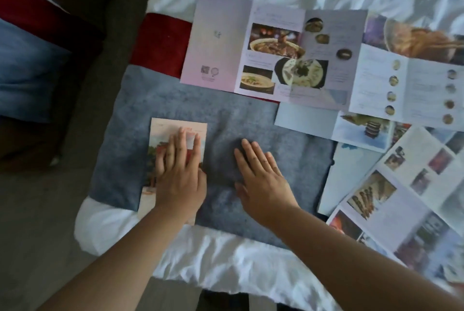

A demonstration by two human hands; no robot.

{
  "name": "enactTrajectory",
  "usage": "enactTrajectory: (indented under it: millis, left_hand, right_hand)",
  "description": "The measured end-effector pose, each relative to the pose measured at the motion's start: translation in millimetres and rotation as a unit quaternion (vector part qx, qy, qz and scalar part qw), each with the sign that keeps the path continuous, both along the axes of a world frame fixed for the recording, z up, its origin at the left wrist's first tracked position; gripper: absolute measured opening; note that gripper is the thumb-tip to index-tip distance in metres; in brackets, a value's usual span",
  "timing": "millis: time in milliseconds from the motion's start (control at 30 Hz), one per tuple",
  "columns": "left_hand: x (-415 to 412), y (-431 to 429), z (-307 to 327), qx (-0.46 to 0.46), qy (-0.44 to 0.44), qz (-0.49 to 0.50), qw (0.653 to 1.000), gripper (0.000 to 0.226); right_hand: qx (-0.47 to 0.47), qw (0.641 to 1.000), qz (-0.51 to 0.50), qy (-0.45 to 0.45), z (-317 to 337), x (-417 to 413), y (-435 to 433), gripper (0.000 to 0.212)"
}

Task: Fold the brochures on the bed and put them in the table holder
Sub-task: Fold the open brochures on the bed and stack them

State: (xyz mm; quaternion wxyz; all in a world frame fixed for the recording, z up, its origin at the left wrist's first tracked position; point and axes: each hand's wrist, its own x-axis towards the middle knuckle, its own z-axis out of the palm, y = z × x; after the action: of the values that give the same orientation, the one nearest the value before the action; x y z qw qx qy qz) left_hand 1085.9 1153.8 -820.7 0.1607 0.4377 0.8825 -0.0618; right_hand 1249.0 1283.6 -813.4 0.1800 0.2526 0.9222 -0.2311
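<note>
Left hand [178,175] presses folded brochure [175,135]; right hand [261,180] flat on blanket [251,114].

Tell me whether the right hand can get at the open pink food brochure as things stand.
Probably yes. The right hand lies flat and holds nothing. Only bare grey blanket lies between it and the pink brochure, whose left panels are uncovered.

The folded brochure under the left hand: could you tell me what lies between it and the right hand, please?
In the head view, only bare grey blanket lies between the folded brochure and the right hand.
</note>
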Motion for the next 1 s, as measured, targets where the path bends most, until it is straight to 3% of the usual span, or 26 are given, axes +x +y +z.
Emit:
enactTrajectory:
  millis: [433, 767, 867, 1000]
  left_hand:
    - [89.4, 146.1, 0.0, 0.015, -0.04, -0.161, 0.986, 0.066]
    - [106.7, 283.4, 7.3, 0.053, -0.054, -0.188, 0.979, 0.067]
    - [107.8, 315.8, 8.1, 0.036, -0.039, -0.171, 0.984, 0.068]
    - [106.8, 337.3, 5.5, 0.007, -0.032, -0.159, 0.987, 0.069]
  right_hand:
    - [0.025, 0.988, -0.151, -0.025, 2.6, 134.7, 82.4, 0.069]
    - [-0.007, 0.992, -0.085, 0.098, 9.4, 158.9, 147.7, 0.057]
    - [-0.027, 0.987, -0.084, 0.137, 13.2, 163.7, 163.3, 0.051]
    - [0.014, 0.988, -0.071, 0.135, 10.1, 170.6, 184.8, 0.051]
